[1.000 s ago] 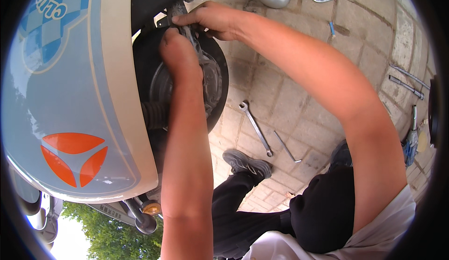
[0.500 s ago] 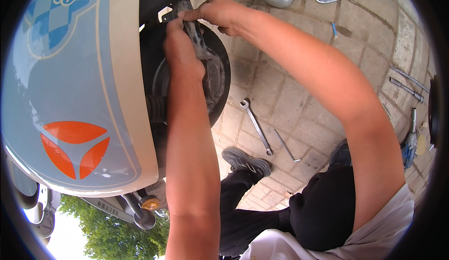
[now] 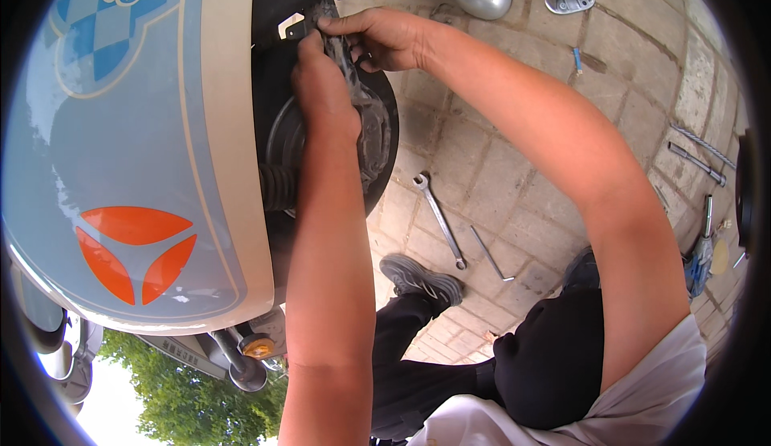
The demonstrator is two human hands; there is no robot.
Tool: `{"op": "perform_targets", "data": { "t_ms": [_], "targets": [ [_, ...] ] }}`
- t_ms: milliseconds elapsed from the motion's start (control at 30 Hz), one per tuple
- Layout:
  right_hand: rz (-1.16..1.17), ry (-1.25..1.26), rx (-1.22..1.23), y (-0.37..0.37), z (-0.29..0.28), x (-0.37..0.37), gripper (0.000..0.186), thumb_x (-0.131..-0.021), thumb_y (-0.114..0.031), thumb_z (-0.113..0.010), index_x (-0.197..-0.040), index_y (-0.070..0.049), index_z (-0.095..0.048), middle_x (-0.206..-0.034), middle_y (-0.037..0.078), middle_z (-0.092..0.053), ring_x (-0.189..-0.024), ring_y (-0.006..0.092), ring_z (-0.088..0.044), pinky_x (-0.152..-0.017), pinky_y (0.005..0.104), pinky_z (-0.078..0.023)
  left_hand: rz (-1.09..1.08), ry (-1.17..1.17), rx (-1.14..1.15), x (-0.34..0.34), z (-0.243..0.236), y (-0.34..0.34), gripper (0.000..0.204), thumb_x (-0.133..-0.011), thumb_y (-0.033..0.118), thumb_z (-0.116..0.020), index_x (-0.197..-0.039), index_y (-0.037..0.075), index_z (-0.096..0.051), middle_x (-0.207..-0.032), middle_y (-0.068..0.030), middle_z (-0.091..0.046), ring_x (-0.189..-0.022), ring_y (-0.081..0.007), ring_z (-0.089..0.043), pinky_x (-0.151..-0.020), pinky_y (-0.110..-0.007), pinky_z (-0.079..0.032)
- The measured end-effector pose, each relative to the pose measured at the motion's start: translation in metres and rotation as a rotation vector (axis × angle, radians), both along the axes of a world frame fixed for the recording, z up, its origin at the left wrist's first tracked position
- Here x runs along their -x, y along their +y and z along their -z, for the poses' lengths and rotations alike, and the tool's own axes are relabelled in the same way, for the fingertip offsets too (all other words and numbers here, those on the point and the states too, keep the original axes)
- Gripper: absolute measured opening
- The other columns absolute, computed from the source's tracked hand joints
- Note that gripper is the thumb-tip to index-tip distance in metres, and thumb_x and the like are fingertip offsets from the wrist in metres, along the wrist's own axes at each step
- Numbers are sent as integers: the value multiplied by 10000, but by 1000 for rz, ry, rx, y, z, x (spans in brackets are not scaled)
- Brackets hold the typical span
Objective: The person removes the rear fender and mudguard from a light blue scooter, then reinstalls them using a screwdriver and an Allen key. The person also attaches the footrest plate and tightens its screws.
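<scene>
A glossy blue-grey body panel (image 3: 128,165) with a cream edge curved left of my fingers, a round black wheel (image 3: 390,126) below them. At my fingertips ran a grimy grey metal strut (image 3: 343,62). My right hand (image 3: 385,40) laid its thumb across it, other fingers curled; my left hand (image 3: 324,89) hid its fingers, pinching or not, I couldn't tell. A flat black tab (image 3: 295,32) sat just left of my right thumb.

The person wore a loose, pale whitish cloth shirt (image 3: 654,378) with a short, wide sleeve, soft black cloth trousers (image 3: 554,358) and a dark, rounded sports shoe (image 3: 422,280) with grey side lines. The left hand (image 3: 321,85) and right hand (image 3: 389,39) were bare.
</scene>
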State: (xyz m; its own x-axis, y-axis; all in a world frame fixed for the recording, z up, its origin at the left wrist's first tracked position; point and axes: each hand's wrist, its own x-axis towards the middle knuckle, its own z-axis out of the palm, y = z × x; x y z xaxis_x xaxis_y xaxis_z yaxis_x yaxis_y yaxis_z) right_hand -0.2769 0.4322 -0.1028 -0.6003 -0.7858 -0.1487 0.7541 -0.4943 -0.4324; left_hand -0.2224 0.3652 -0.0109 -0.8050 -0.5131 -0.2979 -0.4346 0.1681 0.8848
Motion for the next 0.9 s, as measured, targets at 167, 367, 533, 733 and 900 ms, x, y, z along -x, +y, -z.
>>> {"op": "perform_targets", "data": {
  "t_ms": [167,367,533,733,900],
  "targets": [
    [5,-36,54,-3,0,-1,240,-809,-404,-741,-843,-189,-641,-745,-75,-495,-695,80,-403,-677,273,-292,-46,145,34,-2,0,4,556,-980,322,-294,-1205,-126,-534,-1077,-160,-647,-910,-228,-631,-810,-321,-485],
    [44,-36,81,-8,4,-4,264,-771,-416,-765,-855,-209,-625,-741,-70,-412,-692,95,-330,-671,270,-264,-94,166,82,-1,6,-2,585,-986,323,-262,-1165,-165,-530,-1108,-235,-626,-969,-250,-628,-885,-331,-483],
    [-23,1,78,-6,-3,2,210,-771,-391,-762,-818,-227,-639,-720,-77,-447,-665,84,-333,-649,272,-255,-66,118,252,3,12,-10,574,-986,319,-269,-1074,-152,-586,-1068,-197,-656,-934,-233,-638,-846,-319,-488],
    [-5,62,-188,0,-31,5,222,-776,-341,-762,-837,-147,-673,-759,-3,-640,-665,108,-497,-636,308,-390,-85,112,404,5,19,-16,549,-980,319,-317,-1042,-139,-612,-1038,-169,-673,-920,-221,-642,-827,-310,-485],
    [196,8,-204,-1,-43,-5,254,-812,-231,-738,-952,-26,-683,-877,81,-703,-795,203,-668,-720,345,-555,-110,112,442,5,19,-15,545,-974,327,-348,-1072,-143,-605,-1077,-173,-667,-958,-227,-641,-864,-306,-479]
  ]
}}
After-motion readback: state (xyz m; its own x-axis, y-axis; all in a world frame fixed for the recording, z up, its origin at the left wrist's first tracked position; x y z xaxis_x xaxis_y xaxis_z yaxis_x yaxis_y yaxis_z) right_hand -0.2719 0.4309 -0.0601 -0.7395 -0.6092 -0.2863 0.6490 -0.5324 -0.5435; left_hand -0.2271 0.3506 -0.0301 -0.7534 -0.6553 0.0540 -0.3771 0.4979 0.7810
